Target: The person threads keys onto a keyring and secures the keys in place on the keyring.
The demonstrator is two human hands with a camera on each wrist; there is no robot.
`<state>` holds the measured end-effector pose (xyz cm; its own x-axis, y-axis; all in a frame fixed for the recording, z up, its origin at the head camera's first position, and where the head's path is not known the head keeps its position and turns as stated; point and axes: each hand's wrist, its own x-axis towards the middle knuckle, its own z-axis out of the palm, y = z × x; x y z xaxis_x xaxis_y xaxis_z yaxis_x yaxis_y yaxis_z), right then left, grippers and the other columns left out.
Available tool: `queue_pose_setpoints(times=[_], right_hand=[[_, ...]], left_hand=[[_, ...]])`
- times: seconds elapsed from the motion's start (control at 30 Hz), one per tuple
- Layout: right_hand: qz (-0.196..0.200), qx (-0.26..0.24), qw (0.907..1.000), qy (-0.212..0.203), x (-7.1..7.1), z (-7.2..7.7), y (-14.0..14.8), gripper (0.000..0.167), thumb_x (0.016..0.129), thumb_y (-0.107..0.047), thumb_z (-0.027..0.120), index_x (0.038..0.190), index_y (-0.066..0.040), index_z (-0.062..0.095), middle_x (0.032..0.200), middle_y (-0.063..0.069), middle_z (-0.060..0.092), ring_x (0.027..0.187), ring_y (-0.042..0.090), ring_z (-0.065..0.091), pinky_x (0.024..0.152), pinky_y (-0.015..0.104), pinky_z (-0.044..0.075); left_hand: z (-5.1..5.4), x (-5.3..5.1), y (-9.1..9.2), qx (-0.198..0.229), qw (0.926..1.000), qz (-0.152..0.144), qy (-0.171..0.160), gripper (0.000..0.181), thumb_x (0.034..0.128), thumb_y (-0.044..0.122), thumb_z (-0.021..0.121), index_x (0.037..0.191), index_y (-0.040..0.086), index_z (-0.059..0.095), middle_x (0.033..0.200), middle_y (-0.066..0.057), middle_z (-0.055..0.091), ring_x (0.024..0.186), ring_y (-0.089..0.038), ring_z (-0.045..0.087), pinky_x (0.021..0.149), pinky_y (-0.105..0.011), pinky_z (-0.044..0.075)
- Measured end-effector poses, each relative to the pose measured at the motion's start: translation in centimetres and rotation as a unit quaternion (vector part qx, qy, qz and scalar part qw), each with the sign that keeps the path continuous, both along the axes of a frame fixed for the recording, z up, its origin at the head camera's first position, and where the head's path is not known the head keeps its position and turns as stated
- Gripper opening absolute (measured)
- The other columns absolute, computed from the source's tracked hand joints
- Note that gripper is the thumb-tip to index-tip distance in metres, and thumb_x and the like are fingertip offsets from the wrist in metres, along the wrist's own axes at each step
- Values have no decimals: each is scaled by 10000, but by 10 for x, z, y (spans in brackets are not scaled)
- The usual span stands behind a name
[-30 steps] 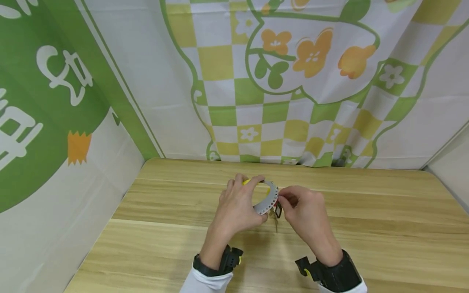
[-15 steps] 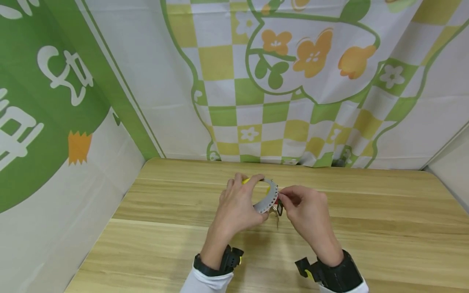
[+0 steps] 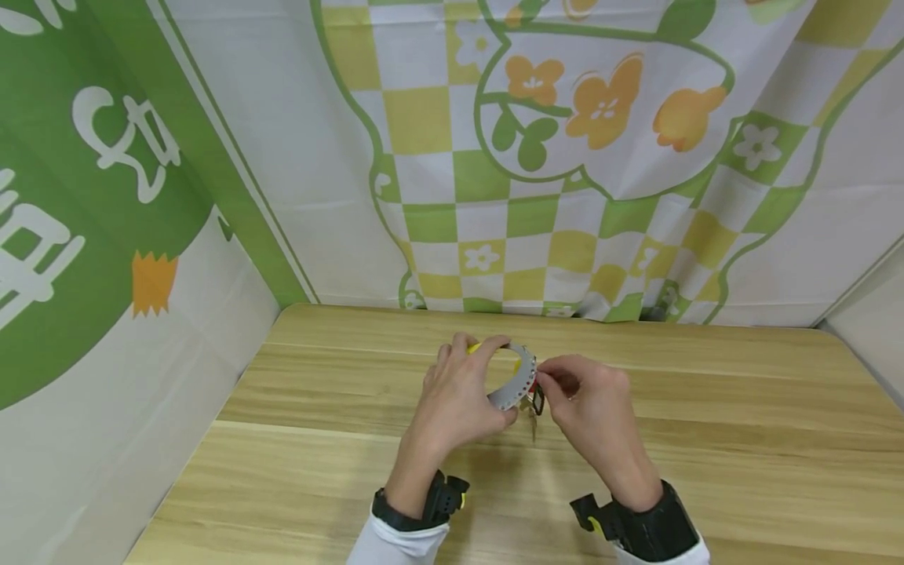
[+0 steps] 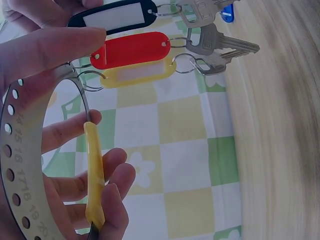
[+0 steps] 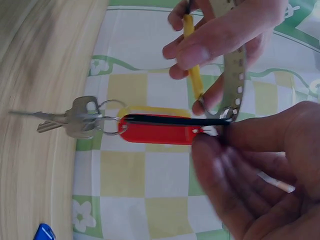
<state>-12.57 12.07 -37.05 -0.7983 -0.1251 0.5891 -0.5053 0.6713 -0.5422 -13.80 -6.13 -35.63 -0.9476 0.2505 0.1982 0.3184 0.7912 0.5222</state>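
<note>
My left hand [image 3: 459, 396] grips a large metal key ring [image 4: 25, 145], a flat curved band with numbered holes and a yellow sleeve [image 4: 94, 175] on its thin wire part. A red key tag [image 4: 132, 50] and a yellow key tag [image 4: 137, 75] hang from it by small split rings, with metal keys [image 4: 212, 42] at their free ends. My right hand [image 3: 589, 404], close against the ring's right side, pinches the near end of a black key tag [image 5: 170, 120]. Whether that tag is joined to the large ring is hidden by the fingertips.
A wooden table [image 3: 706, 424] lies below both hands. Behind it hangs a green, yellow and white patterned cloth [image 3: 523, 227]. A small shiny blue thing [image 5: 45, 232] shows at the edge of both wrist views.
The hanging tags and keys have swung slightly. My right hand has shifted a little at the ring's edge, while the left hand has stayed nearly still.
</note>
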Motion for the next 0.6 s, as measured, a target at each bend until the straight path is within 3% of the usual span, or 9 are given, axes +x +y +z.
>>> queue_pose_setpoints(times=[0.23, 0.6], right_hand=[[-290, -251, 9978, -540, 1, 5, -1, 44, 842, -2, 794, 872, -29, 774, 741, 24, 717, 613, 83, 648, 567, 266, 536], [-308, -213, 9982, -463, 0, 3, -2, 93, 821, 41, 796, 852, -44, 778, 735, 24, 717, 611, 80, 651, 569, 276, 546]], left_hand=[[2, -1, 1, -35, 10000, 36, 72, 880, 633, 306, 927, 1432, 222, 571, 1304, -173, 528, 1115, -344, 533, 810, -520, 479], [0, 0, 1, -7, 10000, 2, 70, 879, 635, 290, 929, 1434, 226, 568, 1307, -179, 520, 1117, -344, 528, 804, -511, 481]])
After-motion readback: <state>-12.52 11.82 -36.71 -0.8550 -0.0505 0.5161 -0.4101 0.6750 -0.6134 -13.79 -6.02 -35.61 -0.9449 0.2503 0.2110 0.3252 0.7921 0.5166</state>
